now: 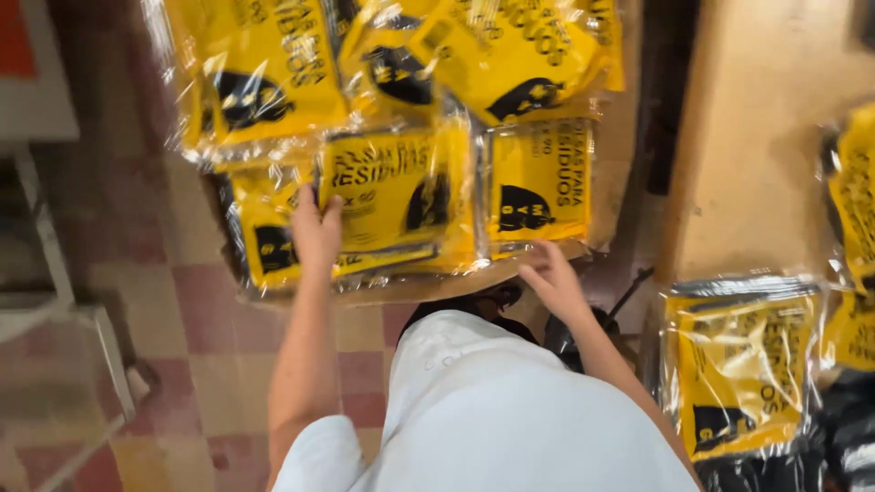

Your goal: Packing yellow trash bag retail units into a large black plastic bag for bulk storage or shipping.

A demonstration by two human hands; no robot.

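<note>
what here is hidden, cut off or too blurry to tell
- Head view: left hand fingertips, tucked behind a yellow packet, so its grip is unclear.
- Head view: right hand at the board's edge; blur hides whether it grips.
- Top stack of packets, cut off by the frame's upper edge.
- Dark thing under the board, hidden by the white garment.

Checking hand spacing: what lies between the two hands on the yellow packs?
In the head view, one plastic-wrapped yellow pack spans from left hand toward right hand.
</note>
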